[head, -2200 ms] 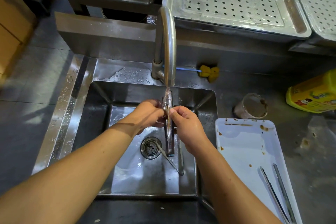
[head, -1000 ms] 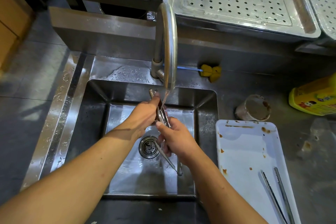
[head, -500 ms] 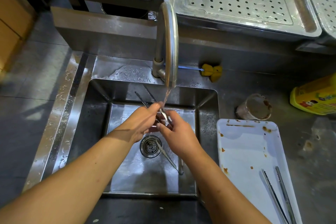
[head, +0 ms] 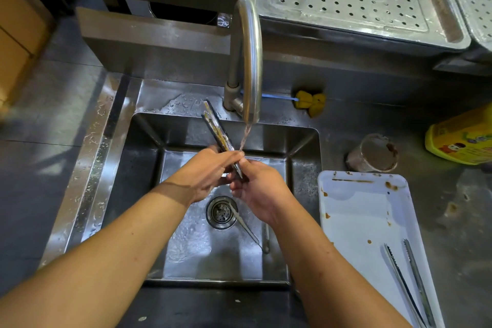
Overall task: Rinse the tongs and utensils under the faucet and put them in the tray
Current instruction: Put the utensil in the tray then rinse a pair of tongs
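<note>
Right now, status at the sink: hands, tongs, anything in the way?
Left hand, right hand both grip the tongs under the faucet stream. Second tongs already in the white tray. Thin utensils lie by the sink drain.

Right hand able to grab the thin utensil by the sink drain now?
Probably yes: thin metal utensil lies uncovered just below the right hand, but that hand holds the slim metal tongs.
</note>
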A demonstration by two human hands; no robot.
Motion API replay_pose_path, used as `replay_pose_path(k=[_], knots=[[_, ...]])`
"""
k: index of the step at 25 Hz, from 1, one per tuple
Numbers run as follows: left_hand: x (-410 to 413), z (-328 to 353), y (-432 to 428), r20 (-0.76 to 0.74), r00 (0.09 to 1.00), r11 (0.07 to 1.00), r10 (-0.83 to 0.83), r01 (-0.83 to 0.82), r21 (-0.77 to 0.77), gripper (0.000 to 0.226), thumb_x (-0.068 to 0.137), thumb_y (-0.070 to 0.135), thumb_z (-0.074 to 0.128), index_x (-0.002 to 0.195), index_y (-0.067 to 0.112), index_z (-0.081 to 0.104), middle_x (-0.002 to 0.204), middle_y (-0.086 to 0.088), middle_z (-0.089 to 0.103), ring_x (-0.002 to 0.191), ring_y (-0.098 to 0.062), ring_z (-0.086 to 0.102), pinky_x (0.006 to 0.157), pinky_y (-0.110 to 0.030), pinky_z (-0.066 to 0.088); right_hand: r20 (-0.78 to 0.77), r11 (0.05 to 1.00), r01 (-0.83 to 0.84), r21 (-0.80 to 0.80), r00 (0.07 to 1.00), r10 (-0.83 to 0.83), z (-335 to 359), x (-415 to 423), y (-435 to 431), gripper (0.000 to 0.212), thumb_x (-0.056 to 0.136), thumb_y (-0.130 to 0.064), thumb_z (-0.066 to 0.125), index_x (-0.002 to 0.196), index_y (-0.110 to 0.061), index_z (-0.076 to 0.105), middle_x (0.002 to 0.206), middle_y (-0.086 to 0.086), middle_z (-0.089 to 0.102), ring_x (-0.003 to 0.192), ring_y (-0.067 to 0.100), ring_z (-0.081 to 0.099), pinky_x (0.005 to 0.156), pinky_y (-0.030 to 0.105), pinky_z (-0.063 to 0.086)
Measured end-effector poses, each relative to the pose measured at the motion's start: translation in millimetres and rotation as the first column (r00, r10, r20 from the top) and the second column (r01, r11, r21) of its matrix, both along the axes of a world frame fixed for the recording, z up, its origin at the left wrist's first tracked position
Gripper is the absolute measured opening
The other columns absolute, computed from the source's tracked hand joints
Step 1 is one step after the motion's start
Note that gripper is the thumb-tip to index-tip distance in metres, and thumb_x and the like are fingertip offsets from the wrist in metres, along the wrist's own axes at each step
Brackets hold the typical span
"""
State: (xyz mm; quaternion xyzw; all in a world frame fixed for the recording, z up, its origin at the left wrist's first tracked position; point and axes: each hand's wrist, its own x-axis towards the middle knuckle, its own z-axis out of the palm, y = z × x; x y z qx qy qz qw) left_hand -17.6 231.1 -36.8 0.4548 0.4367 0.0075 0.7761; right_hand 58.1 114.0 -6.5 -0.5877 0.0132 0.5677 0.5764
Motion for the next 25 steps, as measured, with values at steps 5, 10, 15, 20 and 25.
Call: replay_pose_path(k=[5,10,15,20,25], knots=[[13,5,8,-0.094,0.995,0.992,0.041,-0.029,0.124,0.052,0.094,0.056,0.064,0.091,0.005,0.068,0.071,-0.016,0.060,0.048,-0.024,0.051,0.054,-0.035,0.048,0.061,0.999,-0.011,0.052,0.998,0.008,0,-1,0,0.023,0.111,-0.019,0.046,0.113,-0.005,0.064,0.081,0.010,0.068,0.069,0.020,0.064,0.065,0.031,0.051],[18,7,6,-0.043,0.998,0.996,0.040,-0.036,0.086,0.050,0.099,0.048,0.065,0.114,0.000,0.068,0.085,-0.013,0.073,0.064,-0.023,0.064,0.061,-0.035,0.058,0.189,0.999,0.025,0.022,0.982,-0.028,0,5,-2,0.017,0.107,-0.015,0.055,0.119,-0.007,0.064,0.088,0.009,0.072,0.071,0.017,0.066,0.065,0.028,0.054],[13,8,4,-0.056,0.996,0.997,0.068,-0.066,0.036,0.022,0.103,0.020,0.056,0.107,0.002,0.069,0.091,-0.015,0.073,0.074,-0.025,0.069,0.065,-0.037,0.064,0.242,0.999,0.026,-0.036,0.970,-0.016,-3,3,-2,0.016,0.103,-0.015,0.061,0.116,-0.008,0.067,0.090,0.016,0.071,0.065,0.018,0.061,0.059,0.028,0.052],[4,1,-2,-0.088,0.996,1.000,0.017,-0.016,0.007,0.025,0.097,0.013,0.055,0.111,-0.002,0.069,0.096,-0.023,0.077,0.076,-0.037,0.076,0.077,-0.048,0.064,0.304,0.991,-0.004,-0.137,0.952,0.046,-1,4,0,0.016,0.104,-0.014,0.055,0.100,-0.018,0.070,0.083,0.011,0.071,0.056,0.013,0.061,0.054,0.027,0.052],[5,-2,3,-0.220,0.973,0.963,0.073,-0.012,0.268,0.017,0.098,0.013,0.056,0.093,0.006,0.071,0.083,-0.013,0.076,0.052,-0.024,0.070,0.059,-0.037,0.062,0.483,0.980,-0.040,-0.195,0.866,0.131,2,-11,-6,0.011,0.097,-0.025,0.066,0.092,-0.016,0.061,0.074,0.004,0.069,0.060,0.016,0.060,0.060,0.036,0.050]])
